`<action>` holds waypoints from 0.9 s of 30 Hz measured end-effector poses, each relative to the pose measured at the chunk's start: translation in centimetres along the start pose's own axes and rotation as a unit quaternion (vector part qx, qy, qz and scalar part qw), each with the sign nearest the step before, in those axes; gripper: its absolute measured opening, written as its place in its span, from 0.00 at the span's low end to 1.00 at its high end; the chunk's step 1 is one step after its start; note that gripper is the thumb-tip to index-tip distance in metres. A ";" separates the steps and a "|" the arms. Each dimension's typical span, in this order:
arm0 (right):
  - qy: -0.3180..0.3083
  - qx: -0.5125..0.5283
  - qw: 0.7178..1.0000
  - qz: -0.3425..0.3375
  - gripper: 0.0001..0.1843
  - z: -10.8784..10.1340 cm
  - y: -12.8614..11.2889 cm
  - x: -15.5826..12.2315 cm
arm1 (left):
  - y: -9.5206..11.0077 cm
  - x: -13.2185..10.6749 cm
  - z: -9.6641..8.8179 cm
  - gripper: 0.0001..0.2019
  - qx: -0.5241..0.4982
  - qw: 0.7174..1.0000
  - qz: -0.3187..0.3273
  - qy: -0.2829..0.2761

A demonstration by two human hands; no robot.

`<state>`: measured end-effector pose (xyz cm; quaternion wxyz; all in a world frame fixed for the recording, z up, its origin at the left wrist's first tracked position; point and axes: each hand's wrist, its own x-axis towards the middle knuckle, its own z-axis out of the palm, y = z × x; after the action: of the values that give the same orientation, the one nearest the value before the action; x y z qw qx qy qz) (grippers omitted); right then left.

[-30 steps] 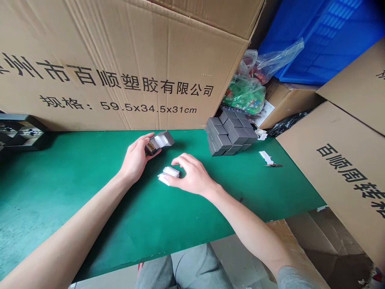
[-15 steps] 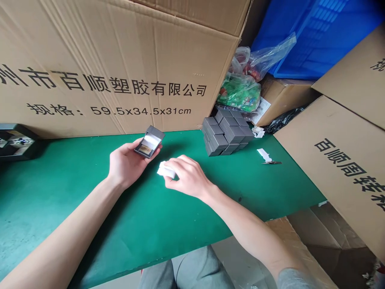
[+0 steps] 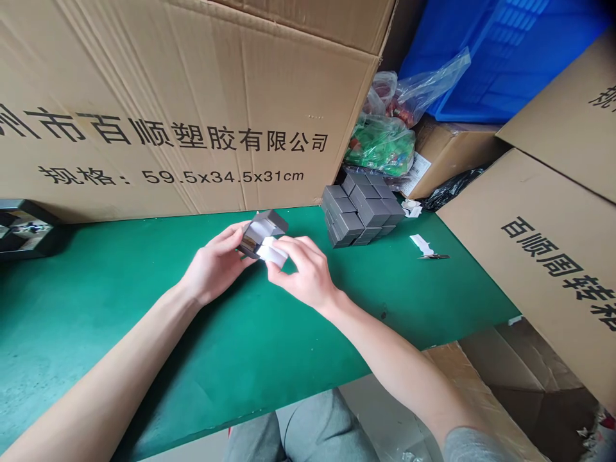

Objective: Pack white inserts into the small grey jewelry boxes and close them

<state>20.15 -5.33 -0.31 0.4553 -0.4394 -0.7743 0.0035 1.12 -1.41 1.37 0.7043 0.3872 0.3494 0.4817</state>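
My left hand (image 3: 214, 264) grips a small open grey box (image 3: 262, 230) with a white lining, just above the green table mat (image 3: 144, 308). My right hand (image 3: 301, 273) pinches a small white pad (image 3: 273, 252) and holds it right at the mouth of the box. Both hands meet at the middle of the table. A stack of several closed grey boxes (image 3: 362, 208) stands on the mat to the right of my hands, within arm's reach.
A large printed cardboard carton (image 3: 183, 102) walls off the back of the table. More cartons (image 3: 553, 256) crowd the right side. Plastic bags (image 3: 385, 138) and a blue crate (image 3: 500, 58) lie behind the stack. White paper scraps (image 3: 423, 245) lie at the right. A dark object (image 3: 24, 228) sits at the far left.
My right hand lifted the white pad off the mat and brought it up to the open box. My left hand tilted the box toward it.
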 end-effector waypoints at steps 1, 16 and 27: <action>0.002 -0.004 1.000 -0.001 0.12 0.1 0.0 0.0 | -0.1 0.0 0.0 0.14 0.007 1.000 0.003 -0.013; -0.020 -0.100 0.994 0.036 0.15 0.6 -0.4 -0.2 | -1.2 0.2 -0.3 0.22 0.089 0.994 0.051 -0.045; -0.023 0.004 0.999 0.036 0.18 0.7 -0.2 -0.1 | -1.0 0.0 -0.4 0.24 0.116 0.990 0.033 -0.076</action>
<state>19.55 -5.23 -0.67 0.4388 -0.4651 -0.7682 0.0330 1.18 -1.55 0.29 0.6633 0.5127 0.3353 0.4298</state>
